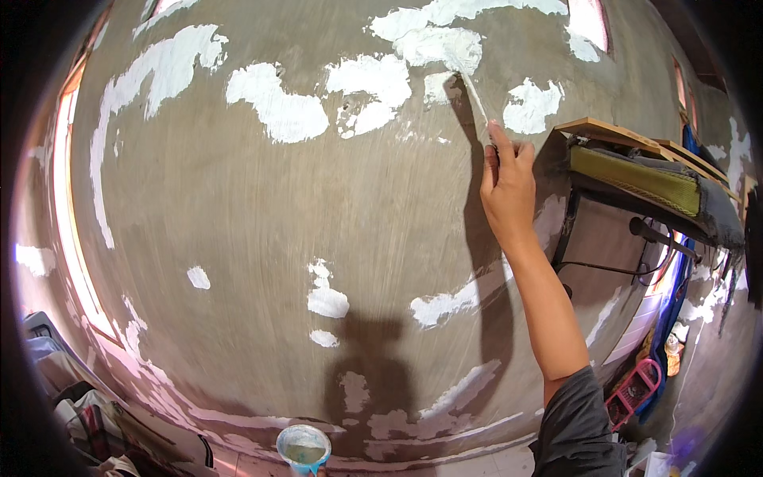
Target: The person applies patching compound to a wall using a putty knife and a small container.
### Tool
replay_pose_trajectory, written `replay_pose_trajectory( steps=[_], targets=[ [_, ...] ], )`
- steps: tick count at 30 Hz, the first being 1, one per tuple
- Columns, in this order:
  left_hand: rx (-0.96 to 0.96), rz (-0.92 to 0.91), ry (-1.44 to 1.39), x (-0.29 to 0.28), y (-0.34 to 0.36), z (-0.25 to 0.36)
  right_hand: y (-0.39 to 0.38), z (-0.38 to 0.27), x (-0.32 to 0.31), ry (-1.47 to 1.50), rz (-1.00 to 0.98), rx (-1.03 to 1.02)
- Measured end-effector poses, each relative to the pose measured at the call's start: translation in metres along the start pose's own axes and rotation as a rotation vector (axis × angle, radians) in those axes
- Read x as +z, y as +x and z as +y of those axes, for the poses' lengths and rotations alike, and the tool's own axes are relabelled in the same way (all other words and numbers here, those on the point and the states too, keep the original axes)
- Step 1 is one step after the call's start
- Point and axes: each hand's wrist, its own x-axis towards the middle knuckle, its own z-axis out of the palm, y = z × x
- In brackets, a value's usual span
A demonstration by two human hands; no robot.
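Note:
High on the wall, my right hand (509, 189) is closed on the lower end of a thin, white-smeared tool (475, 97). The tool's far tip meets a white patch (437, 46) on the brown-grey wall (238, 207); the shape of its head is not clear from this angle. At the bottom edge, a small blue-rimmed pot (304, 435) has pale greyish contents. Only a sliver of my left hand (321, 471) shows, at the pot's handle, with most of its fingers out of the picture.
More white patches dot the wall. At right, a padded shelf-like structure (636, 175) with wooden boards juts out near my right arm. Below it are a dark cable (596, 267) and a pink plastic item (634, 393). Clothes and fabric (103, 425) lie at lower left.

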Motion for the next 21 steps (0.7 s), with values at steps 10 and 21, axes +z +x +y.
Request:
replay_pose_trajectory(
  steps=[10,21],
  targets=[
    [-0.028,0.08,-0.015,0.0,0.004,-0.008,-0.037,-0.006,0.005,-0.066,-0.131,-0.073],
    [-0.01,0.018,-0.032,0.005,0.0,0.006,-0.015,0.0,-0.002,-0.049,-0.13,0.002]
  ],
)
